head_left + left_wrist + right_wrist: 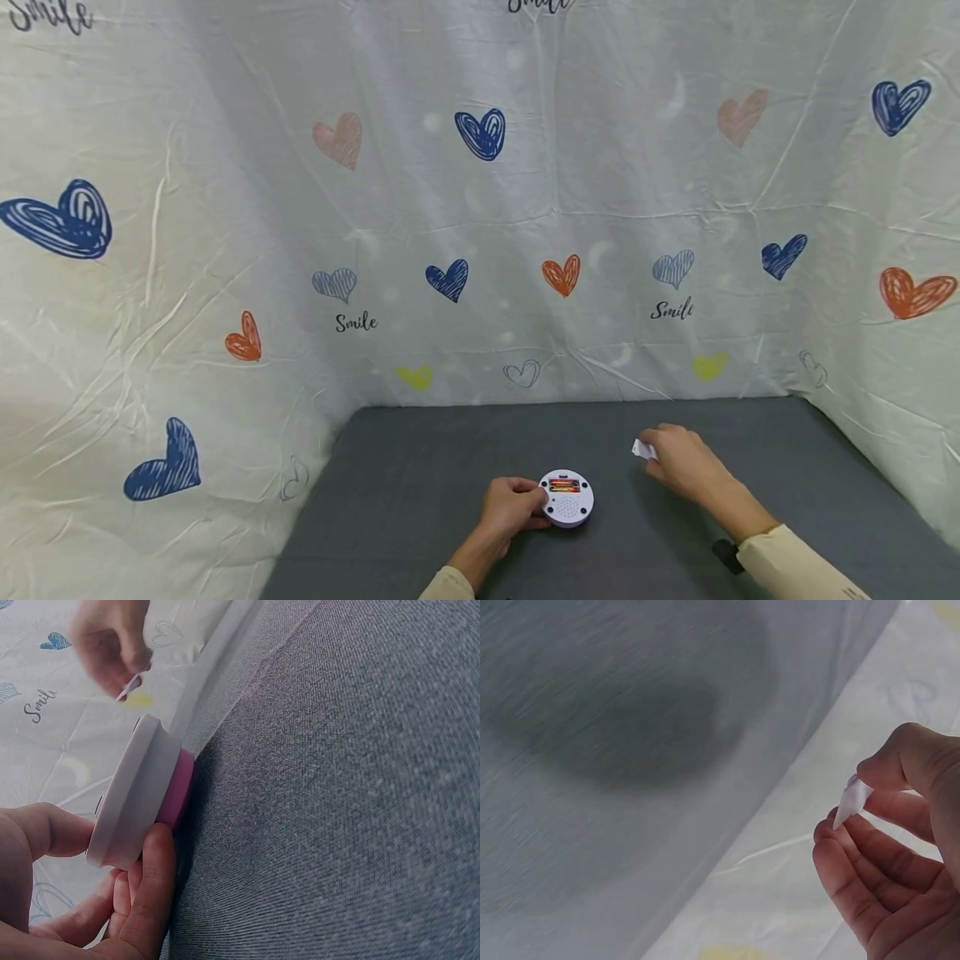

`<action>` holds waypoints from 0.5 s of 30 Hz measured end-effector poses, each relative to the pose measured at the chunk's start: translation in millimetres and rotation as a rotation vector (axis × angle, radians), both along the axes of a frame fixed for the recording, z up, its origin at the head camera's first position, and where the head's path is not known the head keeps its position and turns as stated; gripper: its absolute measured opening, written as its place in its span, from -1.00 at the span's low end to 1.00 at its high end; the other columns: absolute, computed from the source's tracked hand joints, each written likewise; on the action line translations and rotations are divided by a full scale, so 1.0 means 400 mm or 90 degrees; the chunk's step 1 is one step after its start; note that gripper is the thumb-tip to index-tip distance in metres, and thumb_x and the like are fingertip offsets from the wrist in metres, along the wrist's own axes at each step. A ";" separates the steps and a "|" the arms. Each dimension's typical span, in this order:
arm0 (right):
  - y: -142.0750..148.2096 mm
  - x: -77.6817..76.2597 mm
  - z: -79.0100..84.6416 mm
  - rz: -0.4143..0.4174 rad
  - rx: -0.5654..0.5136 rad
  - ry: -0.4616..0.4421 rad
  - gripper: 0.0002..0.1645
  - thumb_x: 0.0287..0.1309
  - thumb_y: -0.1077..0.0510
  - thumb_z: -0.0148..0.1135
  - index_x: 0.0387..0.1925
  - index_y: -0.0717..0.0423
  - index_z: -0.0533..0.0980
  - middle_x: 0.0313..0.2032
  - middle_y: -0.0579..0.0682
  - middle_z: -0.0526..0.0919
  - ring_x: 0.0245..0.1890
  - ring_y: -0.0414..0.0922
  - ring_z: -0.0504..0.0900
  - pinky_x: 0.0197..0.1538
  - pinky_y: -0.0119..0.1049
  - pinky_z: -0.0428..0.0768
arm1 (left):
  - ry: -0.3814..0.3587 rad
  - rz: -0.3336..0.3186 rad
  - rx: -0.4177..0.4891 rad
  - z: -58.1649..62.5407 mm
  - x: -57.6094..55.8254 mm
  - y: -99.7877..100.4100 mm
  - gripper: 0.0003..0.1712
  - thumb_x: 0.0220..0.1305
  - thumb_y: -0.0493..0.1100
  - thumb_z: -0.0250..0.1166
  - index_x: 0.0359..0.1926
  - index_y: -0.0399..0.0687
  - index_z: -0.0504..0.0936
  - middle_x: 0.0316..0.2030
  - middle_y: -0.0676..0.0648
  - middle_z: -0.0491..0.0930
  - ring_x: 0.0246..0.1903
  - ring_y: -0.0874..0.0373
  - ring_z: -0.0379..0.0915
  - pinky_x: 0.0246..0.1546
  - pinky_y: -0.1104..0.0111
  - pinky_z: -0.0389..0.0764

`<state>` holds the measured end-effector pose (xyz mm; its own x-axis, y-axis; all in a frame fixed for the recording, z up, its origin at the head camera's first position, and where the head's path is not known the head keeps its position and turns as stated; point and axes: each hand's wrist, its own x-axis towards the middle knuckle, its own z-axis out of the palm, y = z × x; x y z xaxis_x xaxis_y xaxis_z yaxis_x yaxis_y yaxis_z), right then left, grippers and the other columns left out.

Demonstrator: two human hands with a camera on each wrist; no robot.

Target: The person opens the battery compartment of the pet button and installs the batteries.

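Note:
A round white device (570, 507) lies on the grey table with its underside up. Its battery compartment is uncovered, and batteries (564, 486) in red and gold show inside, above a patch of small holes. My left hand (510, 507) grips the device at its left edge, thumb on top and fingers low on the side. In the left wrist view, a pink part (178, 787) shows beneath the white body (127, 795). Off to the right, raised over the table, my right hand (686, 462) pinches a small white battery cover (853, 801) between thumb and fingers.
The dark grey tabletop (435, 450) runs back to a pale curtain (480, 208) printed with hearts, which also hangs along both sides. A black strap piece (727, 556) is at my right wrist.

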<state>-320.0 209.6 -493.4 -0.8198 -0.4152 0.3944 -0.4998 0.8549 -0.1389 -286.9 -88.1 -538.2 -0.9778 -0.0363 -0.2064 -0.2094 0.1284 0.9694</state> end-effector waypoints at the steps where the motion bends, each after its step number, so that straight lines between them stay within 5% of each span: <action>1: -0.014 0.000 0.003 0.001 -0.002 -0.002 -0.72 -0.06 0.38 0.50 -0.22 0.17 0.74 -0.38 -0.02 0.68 -0.42 -0.13 0.61 -0.43 -0.16 0.64 | 0.000 0.000 -0.001 0.001 0.000 0.000 -0.71 0.22 -0.39 0.35 -0.04 -0.44 0.74 -0.26 -0.19 0.70 -0.36 0.14 0.67 -0.32 0.24 0.93; 15: -0.179 -0.017 0.036 0.088 0.000 -0.026 -0.70 -0.01 0.32 0.52 -0.16 0.16 0.77 -0.35 -0.06 0.66 -0.39 -0.15 0.59 -0.40 -0.27 0.63 | 0.011 -0.009 0.023 -0.001 0.002 -0.003 -0.70 0.18 -0.39 0.35 -0.06 -0.46 0.74 -0.30 -0.15 0.69 -0.39 0.16 0.66 -0.35 0.26 0.92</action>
<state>-326.7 137.8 -479.0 -0.7698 -0.5254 0.3623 -0.6071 0.7781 -0.1615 -286.3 -89.5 -538.6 -0.9815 -0.0149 -0.1911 -0.1917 0.0969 0.9767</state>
